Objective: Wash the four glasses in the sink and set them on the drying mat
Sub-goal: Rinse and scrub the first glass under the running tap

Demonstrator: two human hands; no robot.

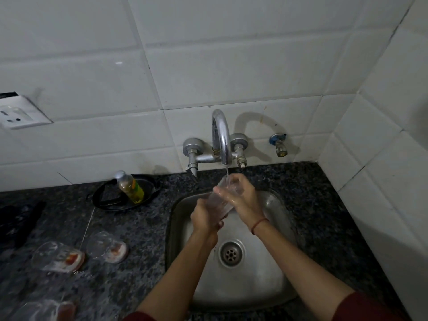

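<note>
The white tiled wall (208, 66) fills the upper half, glossy rectangular tiles with grey joints; a white socket plate (20, 112) is cut off by the left edge of the view. The counter (129, 228) is dark speckled granite, its front edge out of view. The sink (273, 269) is a rounded-square steel basin set toward the counter's right end, with a round drain strainer (231, 253) near its middle; its front rim is partly covered by the forearms and dark red sleeves.

A chrome gooseneck tap (221, 137) stands on the wall at the counter's back edge, with a thin stream of water falling from it. Under the stream, over the back of the sink, a clear glass (220, 200) is held tilted, mouth up toward the spout. The left hand (205, 217) is wrapped around its base, fingers closed on it; the right hand (240, 196) grips near the rim, fingers curled onto it (whether any reach inside cannot be told). A red thread circles the right wrist.

Three more glasses lie on their sides near the counter's left front: one (107, 247), another (58, 256), and a third (44, 309) cut off by the bottom edge; each shows a reddish base, blurred. A black round tray (108, 200) near the back edge holds a leaning bottle (129, 186) of yellow liquid. A dark item (18, 221) at the left edge is too dim to identify.
</note>
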